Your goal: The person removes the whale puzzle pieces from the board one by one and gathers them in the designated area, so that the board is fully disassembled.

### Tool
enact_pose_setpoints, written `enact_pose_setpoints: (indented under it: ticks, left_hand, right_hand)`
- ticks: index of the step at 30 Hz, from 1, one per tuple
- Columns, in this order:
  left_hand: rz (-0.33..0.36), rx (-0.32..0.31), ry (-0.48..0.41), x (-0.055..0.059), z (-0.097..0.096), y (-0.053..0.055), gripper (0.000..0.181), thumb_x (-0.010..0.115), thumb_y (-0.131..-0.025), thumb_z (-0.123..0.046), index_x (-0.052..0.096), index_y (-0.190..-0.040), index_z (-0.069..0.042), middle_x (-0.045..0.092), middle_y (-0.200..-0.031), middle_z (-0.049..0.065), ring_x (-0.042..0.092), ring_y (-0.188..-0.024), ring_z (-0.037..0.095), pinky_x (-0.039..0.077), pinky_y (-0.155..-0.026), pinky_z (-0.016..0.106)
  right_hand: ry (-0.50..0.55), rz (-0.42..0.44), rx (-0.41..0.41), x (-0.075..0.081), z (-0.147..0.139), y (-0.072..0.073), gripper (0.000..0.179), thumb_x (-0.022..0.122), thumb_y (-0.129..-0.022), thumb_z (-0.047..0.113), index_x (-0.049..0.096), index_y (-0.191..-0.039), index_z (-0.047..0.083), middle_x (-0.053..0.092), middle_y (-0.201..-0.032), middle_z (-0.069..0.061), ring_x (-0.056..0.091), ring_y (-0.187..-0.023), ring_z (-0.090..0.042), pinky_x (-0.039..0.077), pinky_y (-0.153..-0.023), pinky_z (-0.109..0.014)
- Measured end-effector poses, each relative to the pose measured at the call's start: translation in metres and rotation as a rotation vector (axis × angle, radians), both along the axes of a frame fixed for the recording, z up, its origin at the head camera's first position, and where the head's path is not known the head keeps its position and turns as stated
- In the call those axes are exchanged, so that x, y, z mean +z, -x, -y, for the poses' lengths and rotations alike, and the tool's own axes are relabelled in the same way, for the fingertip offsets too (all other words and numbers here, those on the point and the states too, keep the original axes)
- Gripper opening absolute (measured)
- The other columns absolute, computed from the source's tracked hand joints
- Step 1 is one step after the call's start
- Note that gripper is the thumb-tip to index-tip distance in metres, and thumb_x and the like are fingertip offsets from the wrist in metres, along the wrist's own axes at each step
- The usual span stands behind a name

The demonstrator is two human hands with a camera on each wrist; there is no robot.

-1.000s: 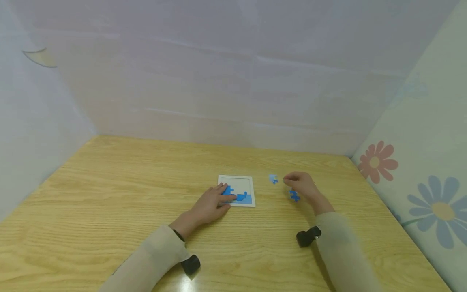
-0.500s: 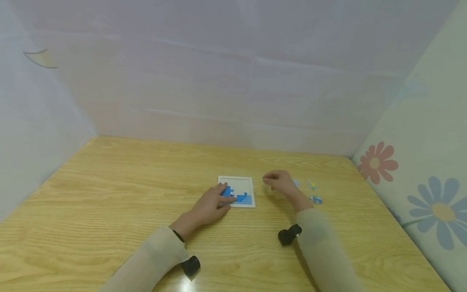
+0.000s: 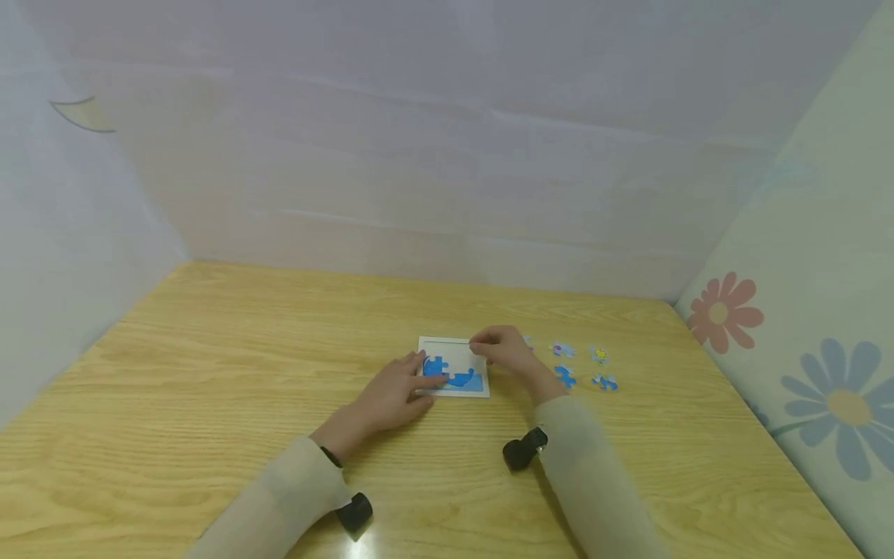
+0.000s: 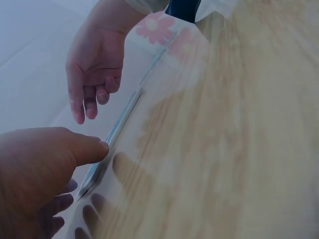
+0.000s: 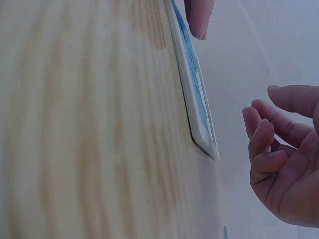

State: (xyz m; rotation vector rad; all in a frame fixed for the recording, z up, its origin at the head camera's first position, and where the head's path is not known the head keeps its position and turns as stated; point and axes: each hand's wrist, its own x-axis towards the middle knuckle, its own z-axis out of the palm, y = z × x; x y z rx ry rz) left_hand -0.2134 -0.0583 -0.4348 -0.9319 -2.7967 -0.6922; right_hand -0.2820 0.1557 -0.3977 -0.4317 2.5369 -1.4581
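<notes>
Head view: the white-framed jigsaw tray (image 3: pixel 459 355) lies on the wood-grain table (image 3: pixel 209 404), blue puzzle pieces (image 3: pixel 434 366) in its six-o'clock half; the left hand (image 3: pixel 391 396) reaches across from eight o'clock, fingers extended; the right hand (image 3: pixel 504 349) hovers at two, fingers loosely bent. Loose jigsaw pieces (image 3: pixel 564 377) lie at three o'clock.

tray (image 3: pixel 457 355), puzzle pieces (image 3: pixel 564 376) on table (image 3: pixel 209 349)

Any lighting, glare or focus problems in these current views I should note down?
Head view: fairly even light, a small glare patch low on the table, and prints on the loose puzzle pieces too small to make out fully. Left wrist view: dim and bluish, finger shadows on the table beside the left hand. Right wrist view: also dim, foreground table grain soft and smeared.
</notes>
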Motion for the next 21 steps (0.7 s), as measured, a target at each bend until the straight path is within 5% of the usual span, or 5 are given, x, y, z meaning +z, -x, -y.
enact_pose_setpoints:
  ticks: [10,21]
  left_hand:
    - [0.052,-0.011,-0.008,-0.007,0.009,-0.004,0.035,0.05,-0.086,-0.027,0.054,-0.121,-0.019,0.024,-0.135,0.023,0.018,-0.124,0.037,0.017,-0.095,0.051]
    - [0.046,-0.036,-0.025,-0.009,0.01,-0.003,0.035,0.049,-0.087,-0.03,0.053,-0.121,-0.02,0.022,-0.136,0.023,0.016,-0.124,0.037,0.015,-0.096,0.051]
  right_hand:
    - [-0.057,0.045,0.007,-0.011,0.027,0.001,0.021,0.059,-0.081,0.013,0.063,-0.098,0.001,0.059,-0.077,-0.007,0.05,-0.056,-0.016,0.041,-0.053,-0.025]
    - [-0.017,0.171,-0.071,-0.02,0.037,-0.005,0.022,0.057,-0.083,0.016,0.064,-0.101,0.006,0.057,-0.079,-0.003,0.048,-0.064,-0.015,0.039,-0.056,-0.025]
